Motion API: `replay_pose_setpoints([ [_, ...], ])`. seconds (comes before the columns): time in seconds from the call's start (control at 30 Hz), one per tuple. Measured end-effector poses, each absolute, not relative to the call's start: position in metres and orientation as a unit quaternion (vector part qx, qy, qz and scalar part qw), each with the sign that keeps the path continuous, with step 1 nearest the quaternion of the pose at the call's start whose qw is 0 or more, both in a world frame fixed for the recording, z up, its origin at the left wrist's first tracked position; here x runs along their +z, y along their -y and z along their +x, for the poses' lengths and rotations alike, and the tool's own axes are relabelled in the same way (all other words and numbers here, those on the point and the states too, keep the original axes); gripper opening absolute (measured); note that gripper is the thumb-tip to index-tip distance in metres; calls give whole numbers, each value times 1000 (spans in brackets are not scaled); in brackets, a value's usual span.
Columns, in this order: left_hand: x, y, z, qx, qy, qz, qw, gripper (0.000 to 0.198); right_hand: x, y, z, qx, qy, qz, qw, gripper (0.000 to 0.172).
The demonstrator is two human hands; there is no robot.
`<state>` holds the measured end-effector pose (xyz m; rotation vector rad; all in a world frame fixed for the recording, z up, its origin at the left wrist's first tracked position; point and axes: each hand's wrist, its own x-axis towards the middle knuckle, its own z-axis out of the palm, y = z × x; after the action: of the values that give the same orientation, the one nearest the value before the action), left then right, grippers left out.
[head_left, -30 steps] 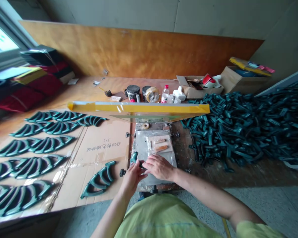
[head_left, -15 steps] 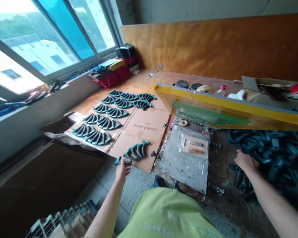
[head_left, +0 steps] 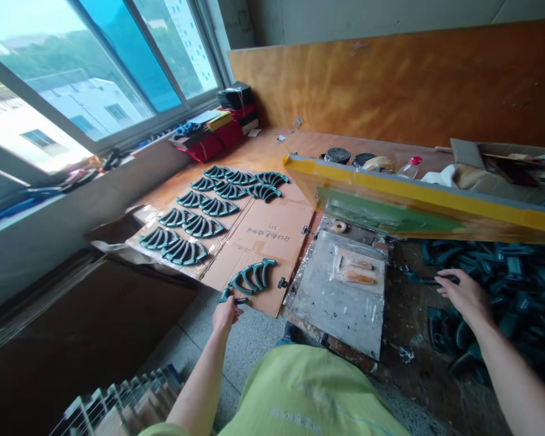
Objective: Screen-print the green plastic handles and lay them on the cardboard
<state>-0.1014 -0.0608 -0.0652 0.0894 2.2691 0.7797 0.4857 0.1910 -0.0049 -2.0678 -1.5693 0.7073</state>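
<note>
My left hand [head_left: 227,312] is closed around one end of a dark green curved handle [head_left: 240,300] at the front edge of the cardboard sheet [head_left: 258,235]. Just beyond it, several similar handles [head_left: 254,277] lie fanned side by side. On the right, my right hand [head_left: 467,297] grips another dark green handle [head_left: 424,279] by its near end, its far end pointing left. That hand is beside a large heap of the same handles [head_left: 515,297]. More fans of handles [head_left: 181,248] lie in rows across the left part of the cardboard.
Between my hands is a grey plate [head_left: 333,309] with a plastic-wrapped pad [head_left: 360,270] on it. A tape roll [head_left: 340,226] sits behind. A long yellow-edged frame [head_left: 418,192] stands slanted above the plate and heap. A bottle [head_left: 409,167] and jars [head_left: 337,155] stand behind it.
My right hand has lifted a handle from the heap and turned it leftward. My left hand has moved slightly, still on its handle by the fan. The view has shifted a little.
</note>
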Motion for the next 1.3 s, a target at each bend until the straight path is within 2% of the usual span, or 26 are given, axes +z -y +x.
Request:
replay_pose_setpoints([
  [0.07, -65, 60, -102, 293, -886, 35, 357, 33, 8, -178, 459, 405, 491, -705, 314, 30],
  [0.17, -65, 57, -103, 295, -887, 48, 351, 36, 20, -163, 410, 537, 451, -629, 337, 47],
  [0.27, -64, 51, -105, 308, -883, 71, 347, 40, 20, -158, 369, 581, 447, -602, 315, 50],
  [0.4, -61, 38, -109, 314, -882, 108, 334, 37, 17, -159, 341, 578, 480, -602, 271, 47],
  [0.53, -52, 22, -113, 296, -890, 154, 309, 32, 13, -160, 334, 548, 543, -596, 222, 46],
  [0.67, -41, 19, -109, 253, -921, 176, 238, 29, 1, -159, 335, 419, 634, -621, 193, 41],
  [0.83, -42, 20, -72, 237, -929, 260, 118, 44, -12, -154, 337, 260, 706, -640, 159, 34],
  [1.07, -60, -9, -28, 181, -895, 407, 17, 53, -13, -145, 332, 200, 733, -644, 87, 40],
  [1.3, -69, -20, -34, 157, -857, 491, -16, 25, -15, -144, 331, 174, 727, -659, 85, 41],
])
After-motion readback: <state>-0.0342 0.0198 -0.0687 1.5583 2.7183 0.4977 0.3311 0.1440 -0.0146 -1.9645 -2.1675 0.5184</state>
